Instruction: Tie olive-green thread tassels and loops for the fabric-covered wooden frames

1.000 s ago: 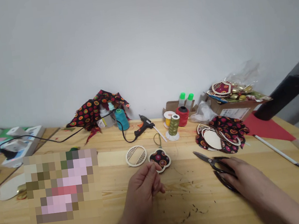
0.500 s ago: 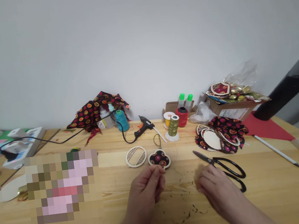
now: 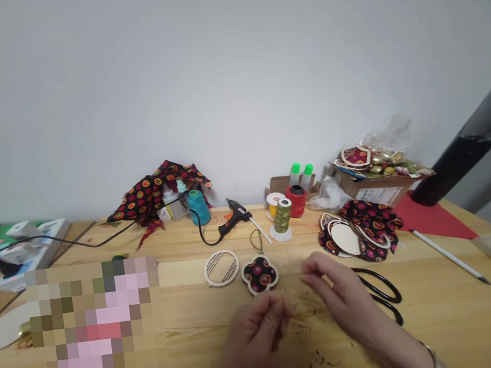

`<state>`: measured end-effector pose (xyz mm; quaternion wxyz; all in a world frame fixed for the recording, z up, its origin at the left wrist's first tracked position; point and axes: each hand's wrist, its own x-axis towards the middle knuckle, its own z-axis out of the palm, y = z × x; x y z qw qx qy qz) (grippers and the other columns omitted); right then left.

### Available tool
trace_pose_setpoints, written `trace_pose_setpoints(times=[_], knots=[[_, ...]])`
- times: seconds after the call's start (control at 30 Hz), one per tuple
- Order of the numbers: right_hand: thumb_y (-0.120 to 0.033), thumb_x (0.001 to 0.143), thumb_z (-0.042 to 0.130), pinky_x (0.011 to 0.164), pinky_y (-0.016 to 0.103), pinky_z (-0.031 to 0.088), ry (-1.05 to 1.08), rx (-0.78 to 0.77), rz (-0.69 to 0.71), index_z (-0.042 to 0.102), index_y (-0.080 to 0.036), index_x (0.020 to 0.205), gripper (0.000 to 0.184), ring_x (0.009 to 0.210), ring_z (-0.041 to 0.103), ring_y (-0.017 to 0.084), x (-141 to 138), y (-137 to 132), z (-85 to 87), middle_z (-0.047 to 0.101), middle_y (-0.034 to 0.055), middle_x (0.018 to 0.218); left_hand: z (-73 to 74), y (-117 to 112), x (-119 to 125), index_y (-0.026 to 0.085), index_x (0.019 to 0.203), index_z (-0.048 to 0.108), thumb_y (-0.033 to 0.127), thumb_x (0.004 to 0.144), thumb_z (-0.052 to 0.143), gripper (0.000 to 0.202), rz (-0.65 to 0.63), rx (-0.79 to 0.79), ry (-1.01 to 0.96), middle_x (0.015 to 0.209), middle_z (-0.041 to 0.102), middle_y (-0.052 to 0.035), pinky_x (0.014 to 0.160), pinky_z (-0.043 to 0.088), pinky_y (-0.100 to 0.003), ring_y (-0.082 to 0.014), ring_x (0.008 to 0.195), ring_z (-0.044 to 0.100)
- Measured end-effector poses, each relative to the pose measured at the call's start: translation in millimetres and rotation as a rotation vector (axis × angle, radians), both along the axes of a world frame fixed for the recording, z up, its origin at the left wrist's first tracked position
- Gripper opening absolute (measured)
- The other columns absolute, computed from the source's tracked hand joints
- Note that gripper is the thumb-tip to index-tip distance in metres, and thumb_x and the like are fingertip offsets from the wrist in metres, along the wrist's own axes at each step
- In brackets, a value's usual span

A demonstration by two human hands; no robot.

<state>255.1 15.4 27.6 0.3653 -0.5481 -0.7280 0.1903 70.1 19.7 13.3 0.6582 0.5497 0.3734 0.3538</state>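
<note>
My left hand is closed in a pinch just below a flower-shaped pendant. The pendant has a pale wooden rim, dark patterned fabric inside and an olive cord loop at its top. To the right, my right hand hovers with its fingertips pressed together, covering the blade end of the black-handled scissors. Whatever is pinched in either hand is too small to make out. An oval wooden lattice frame lies left of the pendant.
Behind the pendant are a glue gun, an olive thread spool, a red spool and a teal spool. Fabric-covered pieces and a white pencil lie at right. A filled cardboard box stands behind them.
My right hand has moved left and up, nearer the pendant. My left hand has shifted down and slightly right, leaving the pendant in fuller view. The view has tilted a little.
</note>
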Motion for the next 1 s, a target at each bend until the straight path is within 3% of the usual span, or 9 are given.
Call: trace_pose_setpoints(times=[0.1,0.17,0.3,0.37,0.53,0.67,0.77,0.87,1.0], knots=[[-0.017,0.091,0.042,0.069,0.026,0.041,-0.165,-0.092,-0.083,0.052,-0.018,0.077,0.017,0.075,0.053,0.016,8.7,13.4,-7.8,0.057,0.0035,0.078,2.8,3.4,-10.4,0.016,0.068,0.059,0.043,0.083,0.058,0.031,0.122,-0.091,-0.127,0.053,0.036,0.0072,0.045,0.016,-0.022,-0.0076,0.047,0.024],[-0.012,0.087,0.045,0.072,0.027,0.041,-0.264,-0.136,-0.082,0.058,-0.017,0.089,0.014,0.078,0.056,0.017,11.7,19.6,-13.8,0.061,0.0049,0.083,6.0,3.2,-16.4,0.016,0.068,0.06,0.042,0.082,0.06,0.03,0.161,-0.127,-0.197,0.054,0.037,0.0068,0.045,0.016,-0.022,-0.0071,0.048,0.024],[-0.007,0.082,0.046,0.068,0.028,0.039,-0.347,-0.162,-0.04,0.055,-0.02,0.119,0.04,0.075,0.058,0.019,9.6,30.6,-25.6,0.064,0.006,0.088,12.8,0.0,-23.6,0.017,0.067,0.062,0.041,0.082,0.062,0.028,0.197,-0.159,-0.3,0.053,0.037,0.0065,0.045,0.016,-0.022,-0.0064,0.048,0.025],[-0.007,0.083,0.045,0.067,0.028,0.037,-0.375,-0.154,0.006,0.059,-0.023,0.113,0.038,0.076,0.057,0.018,7.5,37.3,-29.0,0.063,0.0064,0.09,15.4,-1.8,-25.3,0.017,0.068,0.063,0.04,0.081,0.063,0.027,0.196,-0.167,-0.323,0.053,0.036,0.0066,0.045,0.016,-0.022,-0.006,0.048,0.026],[-0.005,0.076,0.053,0.064,0.025,0.034,-0.324,-0.143,0.131,0.062,-0.019,0.072,0.017,0.069,0.053,0.014,4.1,55.0,-26.2,0.058,0.0032,0.08,15.7,-7.2,-27.3,0.016,0.067,0.064,0.043,0.078,0.066,0.029,0.199,-0.162,-0.309,0.053,0.038,0.0058,0.045,0.017,-0.021,-0.0052,0.047,0.027],[-0.005,0.076,0.051,0.063,0.024,0.038,-0.148,-0.127,0.134,0.057,-0.017,0.066,0.017,0.065,0.052,0.013,-0.6,70.3,-13.1,0.059,0.0022,0.075,11.5,-10.6,-29.1,0.015,0.066,0.065,0.046,0.074,0.069,0.033,0.243,-0.184,-0.29,0.051,0.037,0.0059,0.044,0.016,-0.02,-0.0046,0.046,0.025],[-0.013,0.081,0.05,0.06,0.024,0.043,0.061,-0.115,0.099,0.056,-0.017,0.068,0.015,0.06,0.056,0.013,-5.4,86.4,3.8,0.061,0.001,0.064,9.5,-11.2,-29.3,0.015,0.065,0.064,0.049,0.072,0.07,0.035,0.24,-0.204,-0.291,0.05,0.037,0.0059,0.043,0.014,-0.02,-0.0045,0.045,0.026],[-0.025,0.084,0.052,0.057,0.026,0.05,0.3,-0.087,0.044,0.057,-0.016,0.074,0.014,0.058,0.063,0.014,-8.2,105.3,26.3,0.068,0.0037,0.069,9.1,-11.2,-28.1,0.015,0.063,0.062,0.048,0.07,0.071,0.036,0.241,-0.215,-0.297,0.05,0.038,0.0059,0.043,0.014,-0.02,-0.0046,0.045,0.026],[-0.031,0.08,0.059,0.072,0.032,0.055,0.571,0.054,-0.043,0.058,-0.015,0.08,0.016,0.074,0.069,0.017,-3.9,127.4,66.9,0.071,0.0075,0.08,9.2,-12.6,-27.3,0.015,0.062,0.06,0.051,0.072,0.069,0.038,0.198,-0.208,-0.271,0.047,0.035,0.0072,0.042,0.014,-0.02,-0.0046,0.042,0.023]])
